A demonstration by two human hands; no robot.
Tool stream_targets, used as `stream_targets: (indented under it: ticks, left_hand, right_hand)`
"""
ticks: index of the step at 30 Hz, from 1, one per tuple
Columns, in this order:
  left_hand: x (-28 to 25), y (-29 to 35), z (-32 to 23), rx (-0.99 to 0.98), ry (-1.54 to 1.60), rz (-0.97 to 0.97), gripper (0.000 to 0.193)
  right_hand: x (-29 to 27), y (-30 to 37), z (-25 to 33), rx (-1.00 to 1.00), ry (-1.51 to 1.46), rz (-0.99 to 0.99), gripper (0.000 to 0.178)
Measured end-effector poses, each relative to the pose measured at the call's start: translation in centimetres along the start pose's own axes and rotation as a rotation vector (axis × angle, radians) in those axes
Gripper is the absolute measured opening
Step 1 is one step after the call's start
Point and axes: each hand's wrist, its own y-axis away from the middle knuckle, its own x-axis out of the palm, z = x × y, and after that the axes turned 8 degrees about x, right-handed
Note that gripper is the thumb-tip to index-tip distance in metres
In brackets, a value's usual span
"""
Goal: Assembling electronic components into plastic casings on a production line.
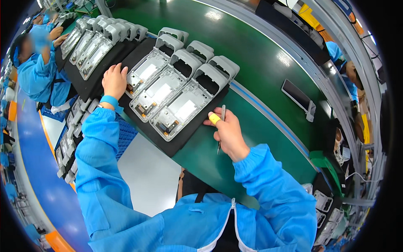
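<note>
Three light-grey plastic housings in the front row lie side by side on a black foam mat (178, 145): a left one (147, 67), a middle one (161, 90) and a right one (184, 109). Each has a silver plate inside, a small brown-and-black part at its near end and a hooped far end. My left hand (114, 82), a blue band at its wrist, rests with fingers apart at the mat's left side, beside the left housing. Right of the mat, my right hand (230, 133) is closed around slim metal tweezers (219, 145). A yellow cover (214, 118) wraps one finger.
More housings (94, 50) stand on another black mat at the left, where a co-worker (42, 75) in blue sits. A dark flat panel with a grey end (297, 94) lies on the green table (256, 122). Blue crates (126, 134) stand below left; a metal rail (273, 113) crosses the table.
</note>
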Motion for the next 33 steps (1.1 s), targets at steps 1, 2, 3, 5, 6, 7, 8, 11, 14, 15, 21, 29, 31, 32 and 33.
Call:
stream_targets:
  ticks: [1,2,3,5,6,7,8,11,14,15,21,29,31,32,33]
  left_hand:
    - [-0.3,-0.4,-0.4,0.009,-0.014,0.024,0.043]
    - [-0.6,-1.0,-0.9,-0.022,-0.017,0.057,0.044]
    - [-0.7,-1.4,-0.9,-0.046,0.023,0.057,0.044]
    - [-1.2,-1.7,-1.0,-0.066,0.057,0.055,0.044]
    - [-1.0,-1.4,-0.9,-0.044,0.049,0.071,0.045]
    - [-0.7,-1.2,-0.8,-0.021,0.041,0.086,0.045]
    - [-0.4,-1.1,-0.7,-0.02,0.036,0.094,0.045]
    - [-0.7,-1.3,-0.9,-0.062,0.033,0.154,0.047]
    - [-0.7,-2.0,-0.6,-0.104,0.013,0.19,0.046]
    - [-0.6,-2.3,-0.2,-0.092,0.01,0.203,0.045]
    - [-1.2,-4.4,2.0,-0.118,0.225,0.357,0.051]
    - [-3.5,-5.2,2.8,-0.275,0.657,0.392,0.057]
    - [-4.1,-5.2,2.5,-0.295,0.702,0.405,0.057]
    - [-4.4,-5.1,2.3,-0.317,0.745,0.416,0.057]
    - [-4.8,-5.2,1.8,-0.307,0.739,0.423,0.049]
  right_hand:
    - [0.0,0.4,0.2,-0.022,-0.029,0.008,0.043]
    - [-0.1,0.1,0.0,-0.015,-0.034,0.001,0.043]
    - [-0.2,0.1,-0.2,-0.027,-0.075,-0.023,0.039]
    - [-0.4,0.2,-0.1,-0.04,-0.123,-0.044,0.034]
    - [-0.4,-0.2,0.2,-0.022,-0.118,-0.022,0.033]
    - [-0.5,-0.5,0.3,-0.005,-0.115,0.001,0.031]
    - [-0.3,-0.8,0.0,0.004,-0.119,0.003,0.031]
    - [0.5,-0.4,-0.5,-0.144,-0.162,-0.038,0.03]
    - [0.6,-1.4,-0.3,-0.157,-0.294,-0.022,0.029]
    - [0.3,-1.9,0.0,-0.109,-0.245,0.018,0.027]
    - [-0.3,-3.5,0.2,-0.055,-0.268,0.133,0.021]
    - [-0.5,-2.4,0.7,-0.082,-0.292,0.146,0.023]
    - [-0.5,-1.5,1.4,-0.099,-0.26,0.116,0.023]
    - [-0.5,-1.4,1.5,-0.095,-0.264,0.105,0.023]
    - [-0.8,-1.2,1.6,-0.072,-0.274,0.104,0.023]
